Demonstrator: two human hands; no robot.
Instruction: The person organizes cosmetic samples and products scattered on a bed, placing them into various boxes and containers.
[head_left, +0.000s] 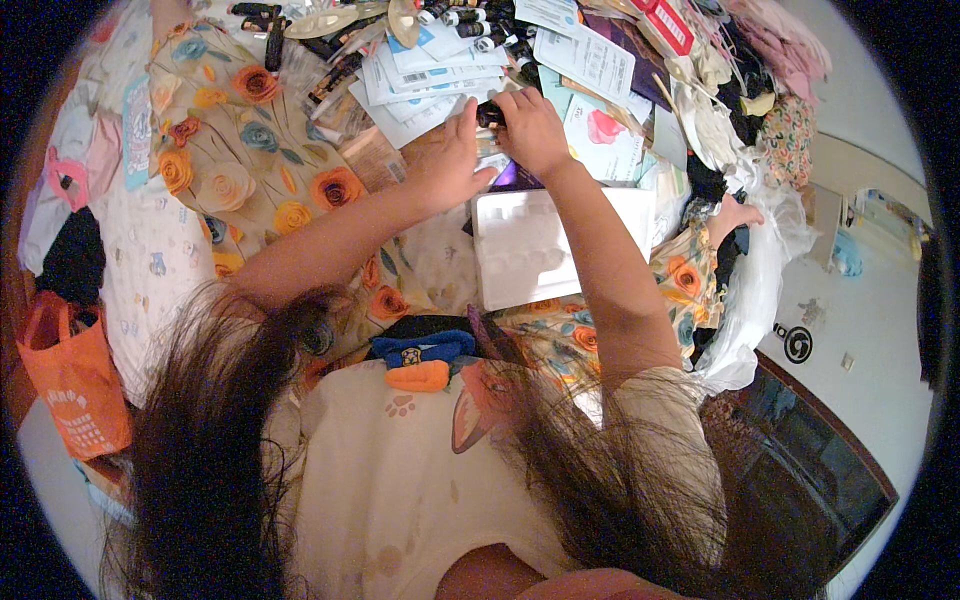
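Both my hands are at the upper middle of the view, over a heap of small goods. My right hand (531, 129) has its fingers curled at a small dark bottle or tube (490, 115); whether it grips it is hard to tell. Beside it, my left hand (450, 166) has its palm turned inward and thumb apart, its fingertips near the same dark item. Flat white-and-blue packets (435, 73) lie stacked beyond my left hand. Below the hands rests a white plastic tray with molded hollows (517, 255), partly covered by my right forearm.
Small dark bottles (472, 28) and clear packaging lie at the top. A red box (664, 28), more packets (583, 64) and a crumpled white plastic bag (757, 300) are at the right. Floral fabric (285, 165) spreads at the left, an orange bag (79, 382) beyond it.
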